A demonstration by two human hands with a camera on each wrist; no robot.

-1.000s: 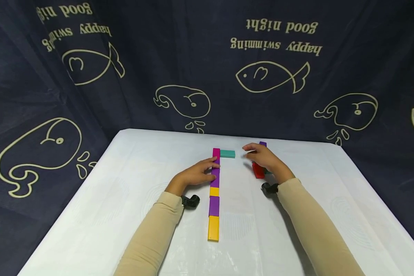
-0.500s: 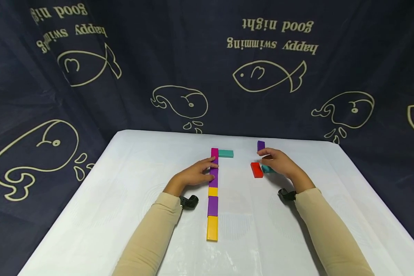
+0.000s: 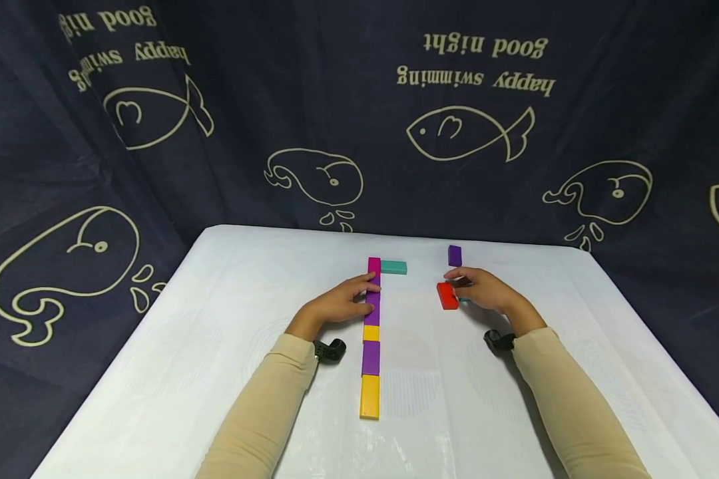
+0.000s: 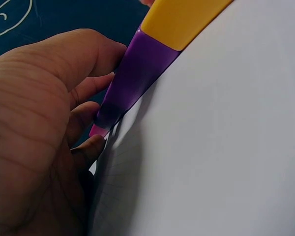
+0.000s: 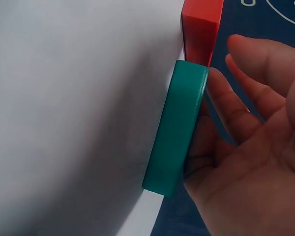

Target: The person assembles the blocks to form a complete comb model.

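A straight row of flat blocks runs up the table, with a pink block [image 3: 374,264] at its far end. My left hand [image 3: 337,303] rests on the row, its thumb and fingers touching a purple block [image 4: 140,66]. A teal block [image 3: 394,267] lies crosswise against the pink one. On the right, my right hand [image 3: 486,291] hovers over a second teal block [image 5: 176,130], its fingers spread apart and gently bent beside it. That block is mostly hidden in the head view. A red block [image 3: 447,297] lies just left of these fingers.
A dark purple block [image 3: 455,255] lies beyond my right hand. Nearer me, the row continues with a small yellow block [image 3: 371,333], a purple block [image 3: 371,358] and a longer yellow block [image 3: 369,397]. A dark printed cloth [image 3: 335,80] hangs behind the white table [image 3: 245,266].
My right hand has moved right, away from the teal block beside the row, then down toward the red and second teal blocks. The dark purple block is now uncovered. My left hand stays put.
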